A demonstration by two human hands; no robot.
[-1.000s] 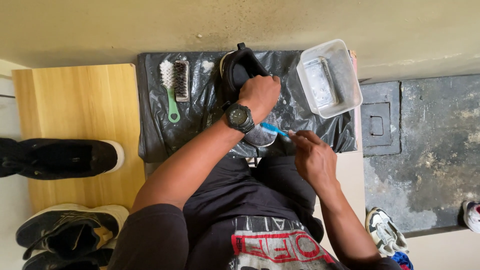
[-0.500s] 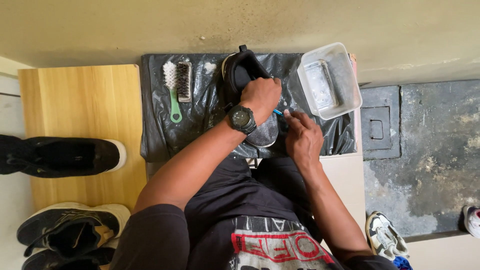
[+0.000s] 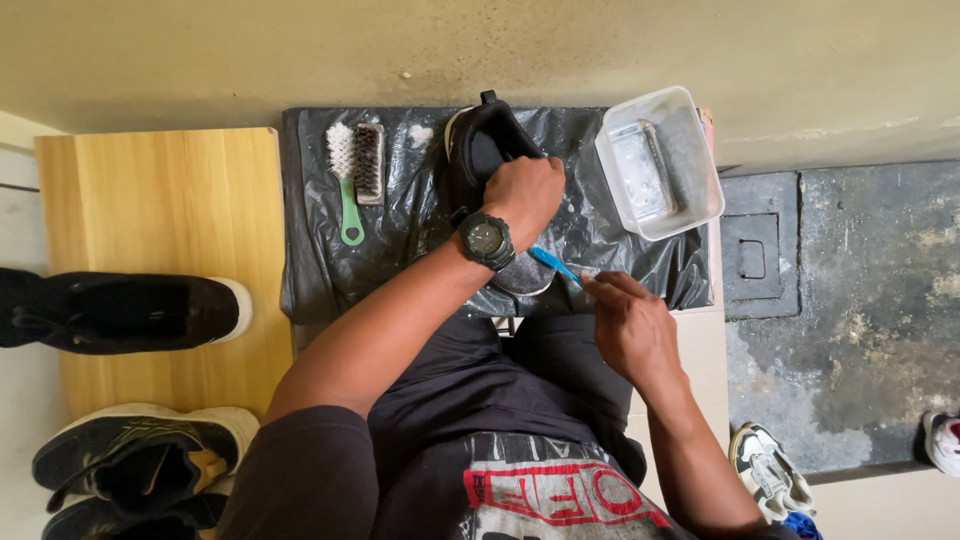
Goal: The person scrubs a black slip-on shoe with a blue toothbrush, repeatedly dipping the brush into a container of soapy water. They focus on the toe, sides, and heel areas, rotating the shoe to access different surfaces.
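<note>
Black shoe (image 3: 487, 150): stands on the plastic sheet, heel end away from the person, toe end toward them and frosted grey with suds.
Left hand (image 3: 522, 192): closed over the upper side of the shoe, fingers curled round its edge; dark wristwatch (image 3: 486, 238) on the wrist.
Right hand (image 3: 628, 325): fingers pinched shut on the handle of a blue toothbrush (image 3: 553, 264); the hand sits just off the sheet's near edge.
Toothbrush: slants up and left, its head end against the sudsy toe, just below the watch.
Plastic sheet (image 3: 400, 260): black, crinkled, spread over the surface, flecked with foam.
Brushes: a white-bristled scrub brush with a green handle (image 3: 343, 185) lies left of the shoe, touching a darker wooden brush (image 3: 367, 162) beside it.
Tub (image 3: 658, 160): clear plastic, right of the shoe at the sheet's far corner, cloudy water inside.
Wooden board (image 3: 160, 260): pale, left of the sheet.
Floor, left: a black shoe with white sole (image 3: 125, 312), and a black-and-white sneaker (image 3: 140, 462) nearer the person.
Floor, right: a white sneaker (image 3: 765, 465) on the concrete.
</note>
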